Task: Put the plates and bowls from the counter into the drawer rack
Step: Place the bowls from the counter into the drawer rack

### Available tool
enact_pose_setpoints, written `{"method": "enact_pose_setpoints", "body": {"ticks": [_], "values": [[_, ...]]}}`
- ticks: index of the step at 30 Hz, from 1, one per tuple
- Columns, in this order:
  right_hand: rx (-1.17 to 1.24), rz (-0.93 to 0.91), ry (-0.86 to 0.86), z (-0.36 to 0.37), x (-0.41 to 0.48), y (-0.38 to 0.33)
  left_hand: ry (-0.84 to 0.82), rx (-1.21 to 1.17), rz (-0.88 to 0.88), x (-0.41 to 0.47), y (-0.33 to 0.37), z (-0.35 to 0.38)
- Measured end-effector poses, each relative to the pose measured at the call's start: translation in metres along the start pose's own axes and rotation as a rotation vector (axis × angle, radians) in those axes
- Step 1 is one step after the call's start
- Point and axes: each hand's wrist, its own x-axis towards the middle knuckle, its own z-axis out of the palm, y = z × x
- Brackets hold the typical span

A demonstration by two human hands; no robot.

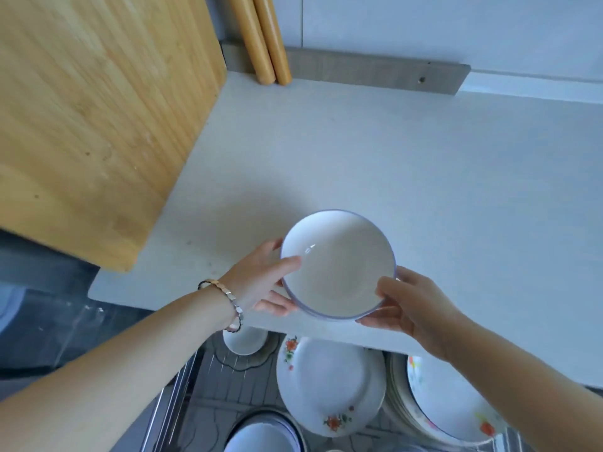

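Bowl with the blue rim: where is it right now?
Lower centre of the head view: the left hand and right hand hold the bowl over the counter front edge, above the plates in the drawer.

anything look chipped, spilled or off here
Nothing stands out. The bowl, held by the left hand and right hand, looks whole and empty; the plates in the drawer rack look intact; no spill shows on the counter.

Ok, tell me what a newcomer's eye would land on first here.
First, the white bowl, gripped by the left hand and right hand over the front edge of the counter. Next, the big wooden cutting board filling the upper left. Then the flowered plates in the drawer rack below the bowl.
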Motion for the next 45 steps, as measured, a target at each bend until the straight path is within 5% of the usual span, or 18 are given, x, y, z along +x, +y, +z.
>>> {"method": "enact_pose_setpoints", "body": {"ticks": [10,21,25,29,45], "values": [[-0.185,0.035,0.033,-0.118,-0.121,0.138,-0.029,0.088,-0.095,-0.088,-0.103,0.153],[-0.221,0.296,0.138,-0.140,-0.108,0.289,-0.035,0.330,-0.371,-0.058,-0.215,0.245],[-0.200,0.297,0.134,-0.133,-0.091,0.312,0.040,0.684,-0.282,-0.045,-0.230,0.251],[-0.309,0.275,0.161,-0.126,-0.086,0.322,0.036,0.757,-0.273,-0.037,-0.241,0.247],[-0.491,0.331,0.169,-0.127,-0.086,0.320,-0.038,0.557,-0.463,-0.037,-0.249,0.249]]}}
